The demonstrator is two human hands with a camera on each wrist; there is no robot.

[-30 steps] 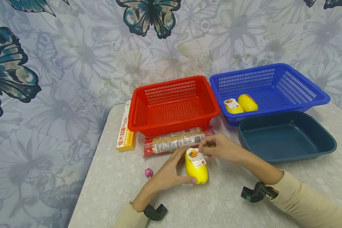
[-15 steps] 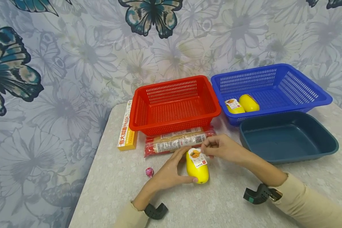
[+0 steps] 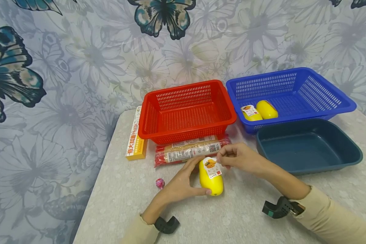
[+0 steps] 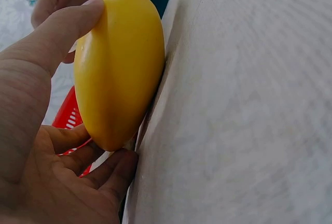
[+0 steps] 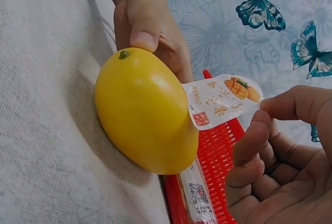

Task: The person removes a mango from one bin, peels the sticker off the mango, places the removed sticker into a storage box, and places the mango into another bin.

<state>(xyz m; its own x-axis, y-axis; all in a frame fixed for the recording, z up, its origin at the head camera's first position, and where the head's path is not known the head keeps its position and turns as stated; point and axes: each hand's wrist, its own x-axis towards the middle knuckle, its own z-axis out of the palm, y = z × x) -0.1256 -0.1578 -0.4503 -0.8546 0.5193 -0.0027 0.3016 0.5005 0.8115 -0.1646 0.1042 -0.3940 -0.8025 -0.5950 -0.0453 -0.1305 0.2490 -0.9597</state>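
Observation:
A yellow mango (image 3: 211, 185) lies on the table, its small green stem end toward the person. My left hand (image 3: 180, 184) holds it from the left, thumb near the stem end and fingers at the far end, as the left wrist view shows on the mango (image 4: 124, 68). A white mango sticker (image 5: 220, 102) with a fruit picture is stuck to the mango by one end; its other end stands away from the skin. My right hand (image 3: 242, 159) pinches that raised end between thumb and forefinger, the other fingers curled.
Behind the hands lie red-ended pasta packets (image 3: 189, 153), with a red basket (image 3: 186, 132) beyond. A blue basket (image 3: 305, 73) holds two more mangoes (image 3: 266, 109). A dark teal tub (image 3: 308, 149) stands right, a pasta box (image 3: 136, 145) left. A pink-wrapped lollipop (image 3: 160, 183) lies near the left wrist.
My right hand has shifted slightly to the right, drawing the sticker's raised end with it. The mango and my left hand have hardly moved.

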